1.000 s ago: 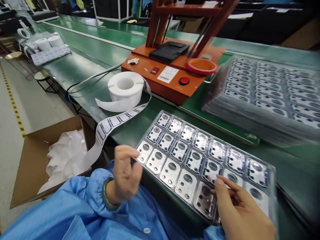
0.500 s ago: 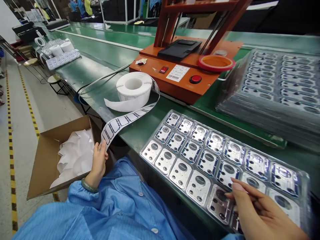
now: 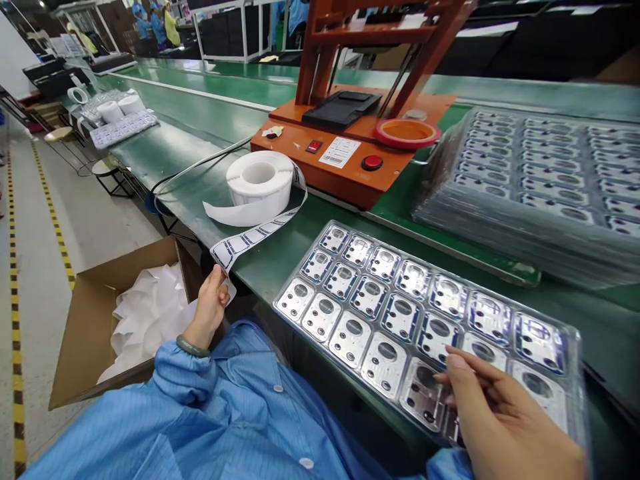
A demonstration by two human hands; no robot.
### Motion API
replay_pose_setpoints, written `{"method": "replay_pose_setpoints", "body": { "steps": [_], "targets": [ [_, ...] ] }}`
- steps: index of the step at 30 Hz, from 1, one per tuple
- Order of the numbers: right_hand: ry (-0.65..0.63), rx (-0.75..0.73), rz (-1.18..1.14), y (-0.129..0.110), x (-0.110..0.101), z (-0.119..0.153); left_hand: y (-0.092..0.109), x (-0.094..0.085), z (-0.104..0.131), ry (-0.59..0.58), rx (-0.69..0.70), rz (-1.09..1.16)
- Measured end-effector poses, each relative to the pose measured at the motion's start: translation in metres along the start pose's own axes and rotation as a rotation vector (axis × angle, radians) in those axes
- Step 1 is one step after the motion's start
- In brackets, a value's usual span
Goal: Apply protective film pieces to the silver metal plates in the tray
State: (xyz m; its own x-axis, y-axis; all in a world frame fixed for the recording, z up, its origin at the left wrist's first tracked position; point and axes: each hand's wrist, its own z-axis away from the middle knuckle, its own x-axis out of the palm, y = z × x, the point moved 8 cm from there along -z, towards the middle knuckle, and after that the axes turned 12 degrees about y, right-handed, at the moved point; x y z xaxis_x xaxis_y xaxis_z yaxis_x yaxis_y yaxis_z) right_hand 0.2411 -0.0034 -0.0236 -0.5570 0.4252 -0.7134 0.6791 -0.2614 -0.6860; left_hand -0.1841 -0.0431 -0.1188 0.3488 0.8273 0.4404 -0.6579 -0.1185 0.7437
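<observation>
- Carton [image 3: 73, 347], one: brown, open, heaped with white backing paper [image 3: 150, 317].
- Left hand [image 3: 210, 300], one: closed, gripping the label strip [image 3: 257, 235] by the table [image 3: 285, 250] edge. We judge a sharp pull could tear it or drag the roll [image 3: 260, 183]. Strip: white, curling, printed with dark outlines.
- Tray [image 3: 575, 367], one, on the table before us: a bump could jolt its plates [image 3: 384, 367]. Plates: silvery, rounded corners, dark round mark; back row edged dark blue, visible front ones plain.
- Right hand [image 3: 505, 413], one: thumb and forefinger near together over the tray; whether gripping anything, we cannot tell.
</observation>
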Motion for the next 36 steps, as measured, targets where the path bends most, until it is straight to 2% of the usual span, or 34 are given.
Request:
{"method": "replay_pose_setpoints", "body": {
  "steps": [3, 7, 13, 18, 27, 36],
  "targets": [
    [-0.048, 0.069, -0.015, 0.002, 0.003, 0.002, -0.003, 0.006, -0.003, -0.032, -0.043, 0.027],
    [-0.057, 0.08, -0.026, 0.001, 0.002, 0.002, -0.002, 0.014, -0.004, -0.07, -0.098, 0.05],
    [-0.058, 0.082, -0.021, 0.004, 0.002, 0.003, -0.002, 0.012, -0.004, -0.059, -0.143, 0.077],
    [-0.058, 0.08, -0.032, 0.004, 0.003, 0.003, 0.0, -0.002, -0.007, -0.005, -0.13, 0.107],
    [-0.047, 0.084, -0.031, 0.003, 0.004, 0.005, -0.002, -0.039, -0.011, 0.051, -0.111, 0.161],
    [-0.025, 0.058, -0.022, 0.003, 0.002, 0.003, -0.012, -0.056, -0.017, 0.066, -0.143, 0.188]
  ]
}}
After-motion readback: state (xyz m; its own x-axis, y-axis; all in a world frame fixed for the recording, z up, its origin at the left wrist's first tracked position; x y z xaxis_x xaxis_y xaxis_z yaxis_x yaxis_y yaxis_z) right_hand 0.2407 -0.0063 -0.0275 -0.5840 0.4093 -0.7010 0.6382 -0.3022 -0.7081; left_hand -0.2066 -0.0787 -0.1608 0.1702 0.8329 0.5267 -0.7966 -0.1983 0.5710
